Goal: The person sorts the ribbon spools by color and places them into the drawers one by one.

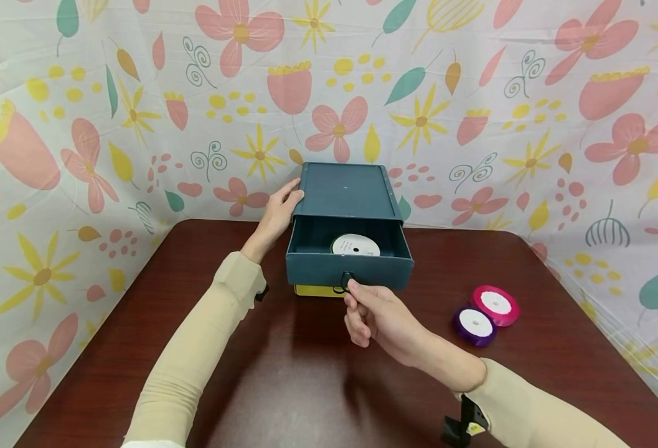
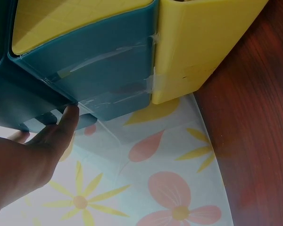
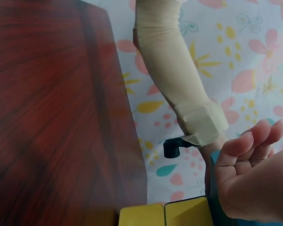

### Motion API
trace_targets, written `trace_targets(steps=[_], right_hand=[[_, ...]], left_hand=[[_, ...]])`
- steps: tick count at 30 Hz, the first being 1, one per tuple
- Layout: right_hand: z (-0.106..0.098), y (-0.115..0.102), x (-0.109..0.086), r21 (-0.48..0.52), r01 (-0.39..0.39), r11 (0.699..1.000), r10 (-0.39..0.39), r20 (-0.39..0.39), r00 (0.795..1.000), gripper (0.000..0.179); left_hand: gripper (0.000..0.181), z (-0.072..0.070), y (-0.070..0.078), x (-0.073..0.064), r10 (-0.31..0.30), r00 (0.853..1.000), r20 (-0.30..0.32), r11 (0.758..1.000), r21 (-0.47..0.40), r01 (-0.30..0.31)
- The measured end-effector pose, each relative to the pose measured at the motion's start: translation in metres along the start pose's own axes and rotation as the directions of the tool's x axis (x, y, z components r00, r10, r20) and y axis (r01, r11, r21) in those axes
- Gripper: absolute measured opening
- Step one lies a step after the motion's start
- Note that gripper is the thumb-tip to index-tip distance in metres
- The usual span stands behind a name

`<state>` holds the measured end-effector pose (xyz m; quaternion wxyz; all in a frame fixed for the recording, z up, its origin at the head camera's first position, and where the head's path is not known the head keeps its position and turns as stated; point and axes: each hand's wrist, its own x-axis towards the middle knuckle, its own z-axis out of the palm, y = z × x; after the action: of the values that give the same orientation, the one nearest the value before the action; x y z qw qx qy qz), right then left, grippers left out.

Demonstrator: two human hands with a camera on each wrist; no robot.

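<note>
A dark blue drawer box stands toward the back of the table, with its drawer pulled partly out. Inside the drawer lies a spool with a white printed face. My right hand pinches the black ring pull on the drawer front between thumb and index finger; its other fingers are loosely bent. My left hand rests against the box's left side near the back, its fingers extended. In the left wrist view, the left hand's fingers touch the blue casing.
Below the open drawer shows a yellow drawer front. On the brown table, to the right, a red ribbon spool leans on a purple ribbon spool. A floral cloth hangs behind the table.
</note>
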<state>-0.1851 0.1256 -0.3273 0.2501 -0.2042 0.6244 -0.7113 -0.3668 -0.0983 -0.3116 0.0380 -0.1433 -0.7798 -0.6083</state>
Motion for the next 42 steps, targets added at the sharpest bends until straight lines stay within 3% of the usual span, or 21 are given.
trace_targets(steps=[8, 32, 42], right_hand=[[-0.008, -0.001, 0.007, -0.013, -0.027, 1.0, 0.027, -0.046, 0.999, 0.039], [-0.019, -0.004, 0.025, -0.05, -0.033, 0.998, 0.028, -0.106, 0.994, 0.039], [-0.025, -0.005, 0.033, -0.051, -0.024, 0.998, 0.018, -0.109, 0.994, 0.037]], left_hand=[[0.052, 0.0, -0.002, -0.002, 0.03, 1.0, -0.006, 0.999, 0.02, -0.029], [0.053, -0.001, -0.003, -0.002, 0.006, 1.0, 0.016, 1.0, 0.001, -0.007], [0.053, -0.002, 0.027, -0.021, -0.021, 0.999, 0.04, 1.0, 0.003, 0.021]])
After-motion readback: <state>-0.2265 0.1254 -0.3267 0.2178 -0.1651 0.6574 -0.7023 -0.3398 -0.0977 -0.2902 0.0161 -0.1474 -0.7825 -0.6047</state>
